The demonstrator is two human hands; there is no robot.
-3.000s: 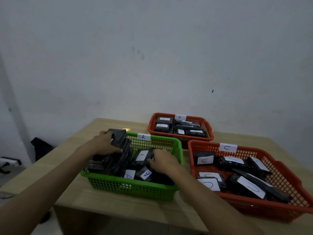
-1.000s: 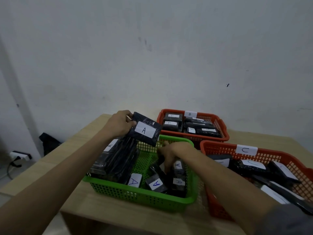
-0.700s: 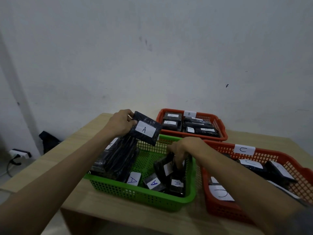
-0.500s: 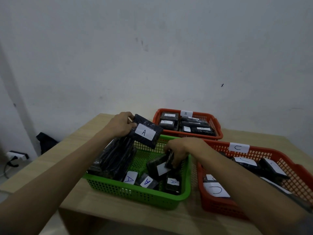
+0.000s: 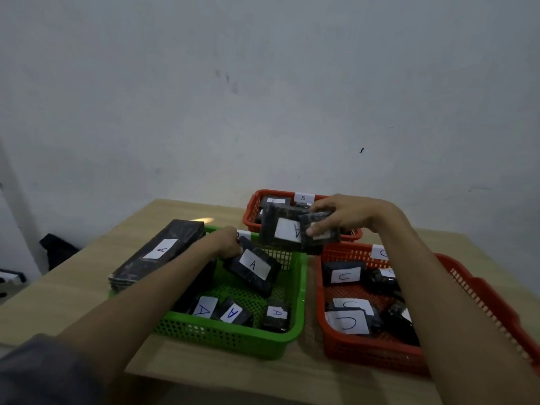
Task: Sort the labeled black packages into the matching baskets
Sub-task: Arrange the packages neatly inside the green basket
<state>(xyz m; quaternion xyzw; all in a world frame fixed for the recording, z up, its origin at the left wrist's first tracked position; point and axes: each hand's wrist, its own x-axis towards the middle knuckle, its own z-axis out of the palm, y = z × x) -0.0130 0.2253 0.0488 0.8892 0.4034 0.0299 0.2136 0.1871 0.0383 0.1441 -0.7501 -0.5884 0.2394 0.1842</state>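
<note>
My left hand (image 5: pixel 226 242) grips a black package labeled A (image 5: pixel 252 266), tilted over the green basket (image 5: pixel 233 337). My right hand (image 5: pixel 340 216) holds up two black packages (image 5: pixel 285 230) above the green basket's far right corner; one shows an A label. Three small A packages (image 5: pixel 230 312) lie along the green basket's near side. A long stack of A packages (image 5: pixel 159 252) rests on the basket's left rim. The red basket C (image 5: pixel 377 350) at right holds several C packages (image 5: pixel 344 276). The red basket B (image 5: pixel 249 210) stands behind.
The baskets sit on a light wooden table (image 5: pixel 87 287) against a white wall. The table's near edge runs just below the green basket. A dark bag (image 5: pixel 57 248) lies on the floor at the left, beside the table.
My right hand has lifted two packages out of the green basket and raised them toward the back. My left hand lowered its A package into the basket. The long stack now leans left.
</note>
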